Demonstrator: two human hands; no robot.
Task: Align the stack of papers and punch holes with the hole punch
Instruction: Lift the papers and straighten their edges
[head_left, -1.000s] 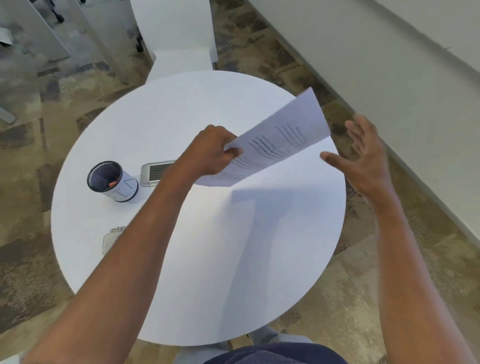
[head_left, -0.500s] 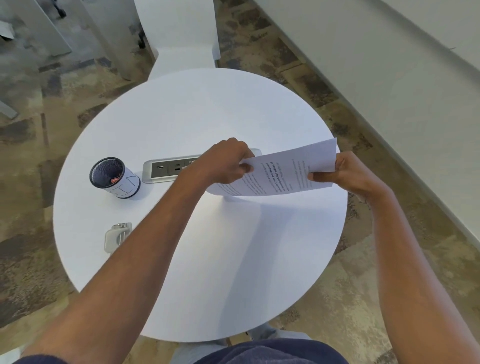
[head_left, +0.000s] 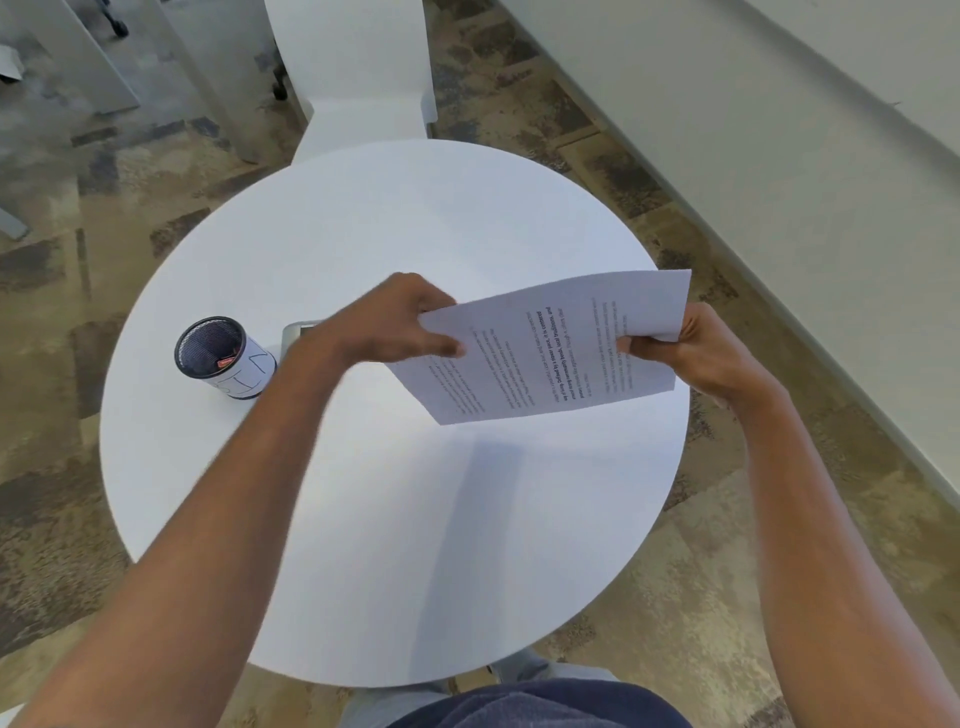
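Note:
A stack of printed papers (head_left: 540, 353) is held in the air above the right half of the round white table (head_left: 363, 519). My left hand (head_left: 395, 322) grips the stack's left edge, thumb on top. My right hand (head_left: 691, 353) grips its right edge. The printed side faces up and the sheets tilt slightly toward me. The hole punch is hidden behind my left forearm.
A black mesh pen cup (head_left: 223, 356) stands at the table's left. A grey power outlet plate (head_left: 298, 332) set in the table peeks out behind my left wrist. A white chair (head_left: 358, 78) stands beyond the table. A pale wall (head_left: 779, 130) runs along the right.
My right hand reached in and took hold of the papers' right edge. The stack swung from tilted up to nearly flat, and both hands lowered it toward me.

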